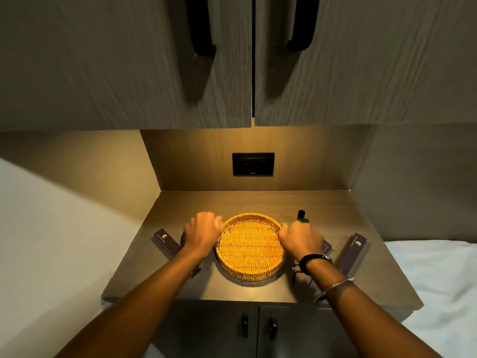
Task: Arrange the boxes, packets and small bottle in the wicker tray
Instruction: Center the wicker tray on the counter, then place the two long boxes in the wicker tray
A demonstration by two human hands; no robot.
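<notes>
A round wicker tray (249,267) sits in the middle of the small counter with nothing in it. My left hand (202,233) grips its left handle and my right hand (300,237) grips its right handle. A long dark box (166,242) lies left of the tray, and another dark box (352,253) lies to the right. A small green bottle with a black cap (301,216) stands upright just behind my right hand. Part of another dark packet (326,247) shows under my right wrist.
The counter (258,202) is a narrow niche with walls on both sides and a black socket plate (253,164) on the back wall. Cabinet doors (180,60) hang overhead. A white bed (438,293) lies to the right.
</notes>
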